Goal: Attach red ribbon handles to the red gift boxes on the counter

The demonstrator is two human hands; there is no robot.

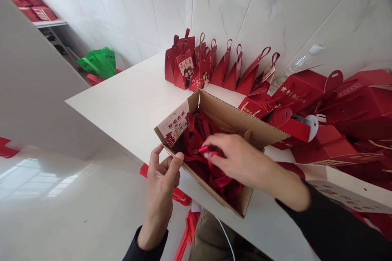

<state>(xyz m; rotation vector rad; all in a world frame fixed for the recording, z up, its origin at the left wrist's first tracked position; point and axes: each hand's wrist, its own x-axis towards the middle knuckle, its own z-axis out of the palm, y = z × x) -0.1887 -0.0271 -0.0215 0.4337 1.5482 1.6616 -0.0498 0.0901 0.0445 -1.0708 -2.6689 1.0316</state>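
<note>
Right sleeve: dark cloth is crossing the lower right foreground and ending short of the wrist.
Right hand: this hand is reaching inside the box, thumb and fingertips closing in a pinch on red ribbon.
Left hand: this hand is touching the box's near-left corner, fingers half curled; whether they are gripping the wall cannot be told.
Red ribbon: it is lying heaped in the cardboard box, with part rising into the pinch. Judged by its sheen, it should be handling as light, limp and slippery, probably tangling. Loose strands are offering the best hold; fingertip pads are suiting them better than a full fist.
Box walls: thin, fairly stiff board is forming upright edges around the right hand, leaving the open top for lifting.
Table: white tabletop is giving lateral room leftward; its near edge is running close to the box.
Red gift boxes: a row is standing behind, and stacked cartons are crowding the right side.
</note>
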